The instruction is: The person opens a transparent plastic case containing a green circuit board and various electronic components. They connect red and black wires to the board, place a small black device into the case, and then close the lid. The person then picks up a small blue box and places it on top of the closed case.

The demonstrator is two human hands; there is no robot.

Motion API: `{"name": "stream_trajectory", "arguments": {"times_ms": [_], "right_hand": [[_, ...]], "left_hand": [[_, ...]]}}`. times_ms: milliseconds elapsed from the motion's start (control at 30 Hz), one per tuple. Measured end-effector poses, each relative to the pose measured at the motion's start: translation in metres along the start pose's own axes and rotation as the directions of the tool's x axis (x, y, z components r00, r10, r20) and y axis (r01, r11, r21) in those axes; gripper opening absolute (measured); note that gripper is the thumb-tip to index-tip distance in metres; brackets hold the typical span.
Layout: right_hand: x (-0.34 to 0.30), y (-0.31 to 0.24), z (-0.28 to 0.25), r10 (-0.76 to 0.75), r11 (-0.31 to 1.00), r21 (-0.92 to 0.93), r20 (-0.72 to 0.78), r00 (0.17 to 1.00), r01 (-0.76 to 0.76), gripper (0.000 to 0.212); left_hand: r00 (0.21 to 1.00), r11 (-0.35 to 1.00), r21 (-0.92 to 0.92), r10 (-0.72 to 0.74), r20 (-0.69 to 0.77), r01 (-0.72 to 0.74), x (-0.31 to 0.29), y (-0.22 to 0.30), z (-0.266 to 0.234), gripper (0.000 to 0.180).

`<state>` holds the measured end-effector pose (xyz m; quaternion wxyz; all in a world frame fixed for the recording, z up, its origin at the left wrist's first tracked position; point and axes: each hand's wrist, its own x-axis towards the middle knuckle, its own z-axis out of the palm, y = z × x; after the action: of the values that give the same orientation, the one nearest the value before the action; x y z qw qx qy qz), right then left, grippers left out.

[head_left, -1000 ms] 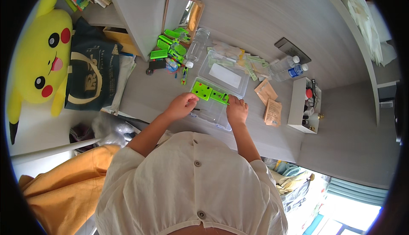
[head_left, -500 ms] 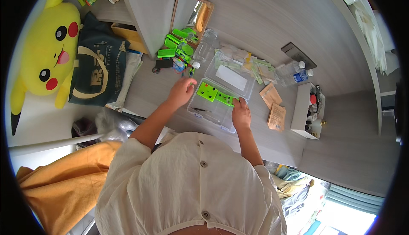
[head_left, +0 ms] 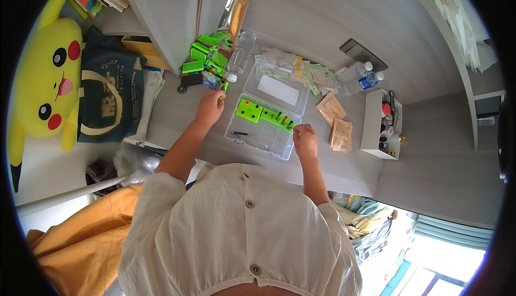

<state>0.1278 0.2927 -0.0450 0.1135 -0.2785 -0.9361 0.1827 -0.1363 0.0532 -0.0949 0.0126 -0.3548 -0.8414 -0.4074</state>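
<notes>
A clear plastic case (head_left: 263,144) lies with its lid (head_left: 299,78) folded back on the desk. In it are a square green block (head_left: 249,110) with dark dots, a green strip (head_left: 278,119) bearing small parts in a row, and a thin dark screwdriver-like tool (head_left: 244,134). My left hand (head_left: 209,107) reaches to the near edge of a pile of green plastic parts (head_left: 193,66), fingers pinched; what lies between them is too small to name. Beside the strip's right end, at the case's edge, my right hand (head_left: 306,140) is closed, its fingertips' contents hidden.
A clear bottle (head_left: 242,54) stands behind the pile, near a wood-framed mirror (head_left: 221,14). Plastic packets (head_left: 282,62) lie behind the case. Farther right are brown paper packets (head_left: 341,134), more bottles (head_left: 355,82) and a white organizer box (head_left: 372,116).
My left hand has moved away from the case, out to the green pile. My right hand has drawn off the strip's end, so more of the strip shows. The whole view has shifted slightly.
</notes>
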Motion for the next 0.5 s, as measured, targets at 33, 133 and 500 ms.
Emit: {"name": "stream_trajectory", "arguments": {"times_ms": [33,133,500], "right_hand": [[-0.001,-0.004,-0.003,0.013,1.0,0.023,-0.008,1.0,-0.013,0.01],[-0.009,-0.01,-0.014,0.043,0.99,0.133,0.01,0.999,-0.044,0.009],[-0.032,-0.048,0.014,0.196,0.977,-0.105,0.127,0.972,-0.183,0.028]], "left_hand": [[0.999,0.999,-0.043,-0.003,-0.037,0.001,-0.002,0.005,-0.005,0.022],[0.995,0.992,-0.12,0.028,-0.099,-0.04,-0.01,0.018,-0.021,0.022],[0.997,0.925,-0.376,-0.023,0.067,0.047,-0.022,0.066,-0.048,0.02]]}}
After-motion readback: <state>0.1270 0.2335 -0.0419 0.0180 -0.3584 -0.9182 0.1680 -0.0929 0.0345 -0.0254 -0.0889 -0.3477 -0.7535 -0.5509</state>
